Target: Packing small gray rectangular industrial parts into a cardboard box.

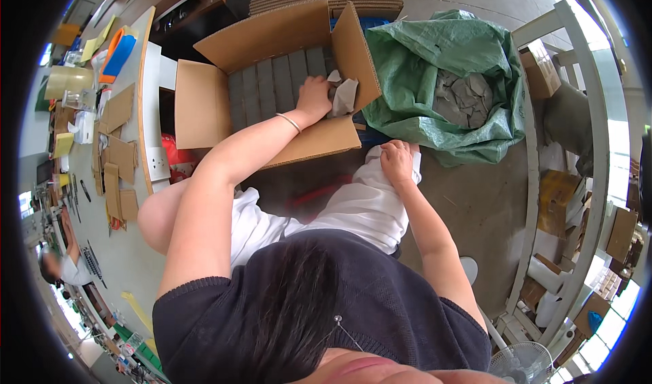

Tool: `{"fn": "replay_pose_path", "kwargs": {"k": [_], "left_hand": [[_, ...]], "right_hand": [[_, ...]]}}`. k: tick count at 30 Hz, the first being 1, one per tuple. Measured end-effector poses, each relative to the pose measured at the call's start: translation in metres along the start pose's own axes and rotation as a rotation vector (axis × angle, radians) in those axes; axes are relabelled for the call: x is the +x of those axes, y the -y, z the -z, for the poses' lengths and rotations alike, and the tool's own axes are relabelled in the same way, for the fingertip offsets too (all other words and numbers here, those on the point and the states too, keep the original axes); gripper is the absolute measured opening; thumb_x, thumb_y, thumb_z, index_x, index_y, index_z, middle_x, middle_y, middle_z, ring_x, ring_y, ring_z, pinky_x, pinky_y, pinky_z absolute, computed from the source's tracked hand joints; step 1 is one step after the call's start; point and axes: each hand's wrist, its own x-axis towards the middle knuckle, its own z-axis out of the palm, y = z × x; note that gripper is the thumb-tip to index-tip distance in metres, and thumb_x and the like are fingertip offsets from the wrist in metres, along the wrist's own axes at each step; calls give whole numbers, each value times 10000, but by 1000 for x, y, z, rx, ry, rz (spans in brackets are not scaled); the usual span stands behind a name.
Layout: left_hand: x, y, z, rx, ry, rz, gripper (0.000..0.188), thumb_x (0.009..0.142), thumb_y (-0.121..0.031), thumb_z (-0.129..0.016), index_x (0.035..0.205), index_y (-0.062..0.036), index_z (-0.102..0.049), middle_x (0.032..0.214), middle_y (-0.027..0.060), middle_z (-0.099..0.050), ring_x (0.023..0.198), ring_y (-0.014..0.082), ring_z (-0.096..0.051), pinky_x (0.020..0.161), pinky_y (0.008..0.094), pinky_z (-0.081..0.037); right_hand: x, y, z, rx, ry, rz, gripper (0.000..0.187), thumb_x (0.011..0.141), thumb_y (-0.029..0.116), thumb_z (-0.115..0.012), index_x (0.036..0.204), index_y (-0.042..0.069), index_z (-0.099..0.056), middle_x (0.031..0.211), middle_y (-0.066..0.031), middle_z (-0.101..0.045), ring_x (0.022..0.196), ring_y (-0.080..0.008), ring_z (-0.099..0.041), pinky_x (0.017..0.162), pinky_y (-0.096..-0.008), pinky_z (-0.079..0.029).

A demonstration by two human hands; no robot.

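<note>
Left hand (314, 98) dipped into box (265, 41), upper centre, grip can't be told; right hand (397, 161) parked on knee (372, 177), mid-frame, grip loose.

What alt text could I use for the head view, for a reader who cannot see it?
A person's left hand reaches into an open cardboard box of dark grey blocks, beside a crumpled grey scrap. The right hand rests on a white-clothed knee, near a green sack holding grey scraps.

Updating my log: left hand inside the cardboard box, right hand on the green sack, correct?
No: the head view shows the right hand resting on the white-covered knee, not the green sack; the left hand is inside the cardboard box.
</note>
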Motion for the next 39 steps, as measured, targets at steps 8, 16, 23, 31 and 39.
{"fn": "replay_pose_path", "kwargs": {"k": [8, 16, 23, 31, 39], "left_hand": [[8, -14, -6, 336, -20, 40, 322, 699, -122, -588, 1017, -88, -560, 1038, 108, -483, 1055, 292, -435, 801, 497, -347], [23, -12, -24, 324, 74, 46, 290, 743, -117, -564, 1023, -51, -529, 976, 144, -544, 987, 314, -543, 753, 458, -438], [13, 16, 20, -449, -10, -96, 305, 794, -153, -599, 1046, 2, -529, 1063, 168, -577, 949, 282, -588, 820, 343, -464], [0, 11, 11, -127, 75, -415, 200, 809, -195, -577, 790, -15, -663, 896, 126, -607, 885, 335, -558, 810, 413, -456], [17, 20, 12, 129, 403, -780, 192, 796, -162, -543, 794, -13, -665, 842, 137, -628, 879, 317, -577, 805, 403, -462]], "right_hand": [[3, 4, 0, 52, -28, 8, 107, 735, 146, -599, 774, 99, -686, 876, -68, -630, 938, -287, -552, 836, -395, -435], [6, 3, -5, 31, -43, 12, 94, 726, 158, -607, 748, 102, -679, 850, -59, -632, 908, -270, -559, 839, -386, -419], [3, -4, -4, 54, -95, 33, 86, 725, 156, -607, 732, 100, -673, 831, -60, -638, 886, -267, -565, 828, -391, -421], [7, 3, -4, 56, -76, 42, 80, 718, 153, -615, 730, 99, -672, 815, -62, -632, 865, -264, -566, 824, -386, -424], [7, -1, -3, 58, -62, 25, 83, 721, 152, -610, 733, 98, -673, 817, -64, -633, 869, -266, -566, 827, -386, -422]]}}
